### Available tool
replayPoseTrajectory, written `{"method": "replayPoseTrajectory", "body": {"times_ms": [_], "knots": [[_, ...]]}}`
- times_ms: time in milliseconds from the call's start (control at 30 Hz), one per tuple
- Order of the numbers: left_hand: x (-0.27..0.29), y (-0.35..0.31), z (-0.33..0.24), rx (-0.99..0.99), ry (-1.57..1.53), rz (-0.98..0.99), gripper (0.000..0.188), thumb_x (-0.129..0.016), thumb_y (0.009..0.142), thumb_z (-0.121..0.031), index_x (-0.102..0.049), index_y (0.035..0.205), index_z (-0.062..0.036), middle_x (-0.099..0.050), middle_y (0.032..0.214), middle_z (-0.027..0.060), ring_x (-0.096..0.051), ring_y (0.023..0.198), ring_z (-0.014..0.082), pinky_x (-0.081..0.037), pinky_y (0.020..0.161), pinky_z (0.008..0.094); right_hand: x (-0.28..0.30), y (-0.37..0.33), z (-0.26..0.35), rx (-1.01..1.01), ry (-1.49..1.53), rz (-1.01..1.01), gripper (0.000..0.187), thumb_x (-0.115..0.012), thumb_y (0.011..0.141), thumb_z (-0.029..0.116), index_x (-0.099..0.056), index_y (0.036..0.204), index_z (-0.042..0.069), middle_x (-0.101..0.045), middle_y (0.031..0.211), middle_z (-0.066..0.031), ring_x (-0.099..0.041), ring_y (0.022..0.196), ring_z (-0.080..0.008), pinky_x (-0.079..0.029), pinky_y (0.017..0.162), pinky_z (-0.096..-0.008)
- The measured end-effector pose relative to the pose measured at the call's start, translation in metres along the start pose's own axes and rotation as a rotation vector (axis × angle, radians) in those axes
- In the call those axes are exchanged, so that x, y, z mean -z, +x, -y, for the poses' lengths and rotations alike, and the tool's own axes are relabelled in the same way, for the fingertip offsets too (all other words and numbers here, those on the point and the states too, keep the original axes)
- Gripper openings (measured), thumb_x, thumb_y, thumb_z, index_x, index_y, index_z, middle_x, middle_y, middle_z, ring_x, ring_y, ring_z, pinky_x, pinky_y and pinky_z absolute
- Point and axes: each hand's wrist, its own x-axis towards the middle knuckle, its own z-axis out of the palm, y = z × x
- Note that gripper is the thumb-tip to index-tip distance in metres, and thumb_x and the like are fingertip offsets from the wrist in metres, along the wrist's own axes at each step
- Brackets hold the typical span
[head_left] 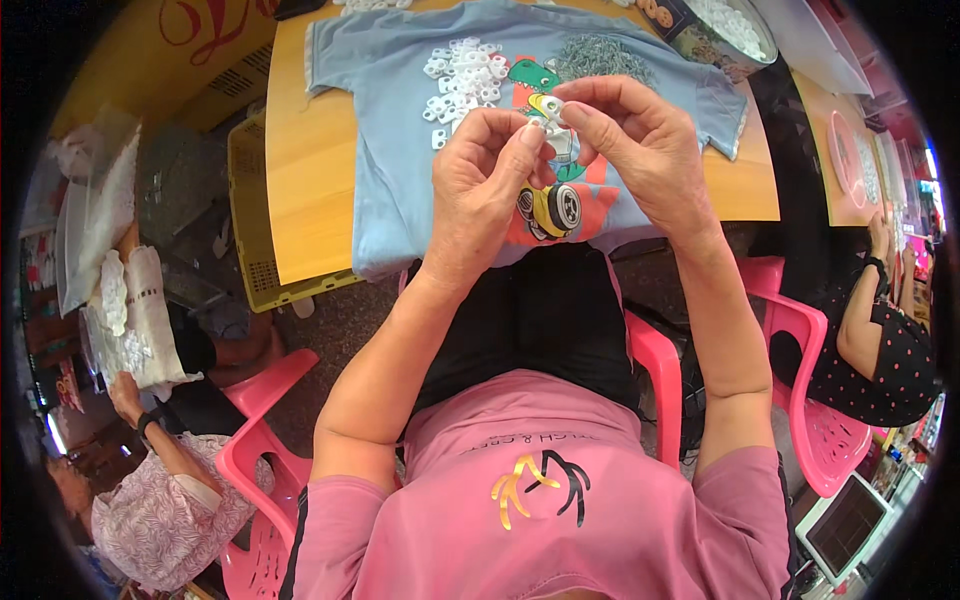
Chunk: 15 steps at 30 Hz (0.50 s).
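Observation:
Both my hands are raised close together over a blue T-shirt (395,180) with a printed cartoon, spread on the table. Between thumb and fingers, my right hand (645,150) pinches a small white plastic piece (551,108) with a hole. My left hand (480,180) is closed in a pinch just beside it; a bit of white shows at its fingertips, too small to name. Beyond my left hand lies a heap of white plastic pieces with holes (465,78). Past my right hand is a pile of small thin grey metal parts (605,62).
A round tin (715,35) of white pieces stands at the far right of the wooden table (310,220). A yellow crate (255,220) is at the table's left. Other people sit on both sides, near pink chairs (262,400).

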Motion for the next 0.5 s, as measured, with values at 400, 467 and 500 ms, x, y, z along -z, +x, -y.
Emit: {"method": "replayPoseTrajectory", "body": {"times_ms": [400, 467, 500], "knots": [[0.000, 0.001, 0.001, -0.002, 0.014, -0.019, 0.015, -0.059, 0.096, -0.014, -0.057, 0.100, 0.0006, -0.065, 0.084, 0.0063, -0.061, 0.070, 0.0094, -0.050, 0.063, 0.0220, -0.009, -0.005, -0.010, 0.190, -0.192, -0.066, 0.019, -0.065, 0.090, 0.005, -0.065, 0.108, -0.003, -0.067, 0.091, -0.0018, -0.057, 0.072, -0.0048, -0.048, 0.065, -0.0186], [-0.001, 0.001, -0.001, 0.009, 0.035, -0.028, 0.015, -0.059, 0.096, -0.013, -0.057, 0.100, 0.0011, -0.065, 0.084, 0.0067, -0.061, 0.070, 0.0098, -0.050, 0.063, 0.0223, -0.011, -0.005, -0.012, 0.216, -0.217, -0.078, 0.019, -0.065, 0.090, 0.004, -0.065, 0.108, -0.003, -0.066, 0.093, -0.0024, -0.058, 0.073, -0.0051, -0.048, 0.065, -0.0188], [0.000, 0.000, -0.001, 0.010, 0.034, -0.028, 0.015, -0.059, 0.096, -0.013, -0.057, 0.100, 0.0011, -0.065, 0.084, 0.0067, -0.061, 0.070, 0.0098, -0.050, 0.063, 0.0223, -0.012, -0.004, -0.013, 0.242, -0.242, -0.091, 0.018, -0.065, 0.090, 0.004, -0.065, 0.108, -0.003, -0.066, 0.094, -0.0029, -0.058, 0.073, -0.0055, -0.049, 0.066, -0.0189]]}}
